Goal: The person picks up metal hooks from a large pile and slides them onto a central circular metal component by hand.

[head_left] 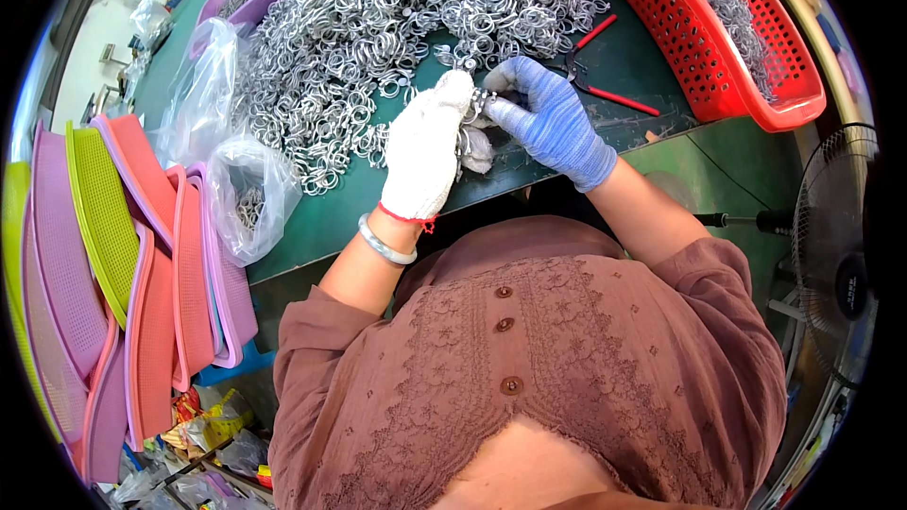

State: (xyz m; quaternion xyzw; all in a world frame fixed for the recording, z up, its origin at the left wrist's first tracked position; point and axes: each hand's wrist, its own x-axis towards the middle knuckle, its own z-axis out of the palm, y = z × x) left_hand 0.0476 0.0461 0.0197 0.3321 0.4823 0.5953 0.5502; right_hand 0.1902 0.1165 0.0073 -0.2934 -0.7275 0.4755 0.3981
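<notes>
My left hand [422, 153], in a white knit glove with a red cuff edge, is closed around several small silver metal ring pieces [480, 104] near the table's front edge. My right hand [556, 123], in a blue knit glove, meets it from the right. Its thumb and forefinger curl in at the same pieces, and their tips are partly hidden among the metal. Just beyond both hands spreads a large heap of silver metal rings [378, 24] on the dark green table [312, 244]. Red-handled pliers [619, 100] lie to the right of my right hand.
A red perforated basket [661, 14] of metal parts stands at the far right. A clear plastic bag [248, 175] with pieces inside hangs over the left edge, beside stacked purple, pink and green baskets [104, 217]. A purple basket [210, 8] sits far left; a fan [836, 255] stands right.
</notes>
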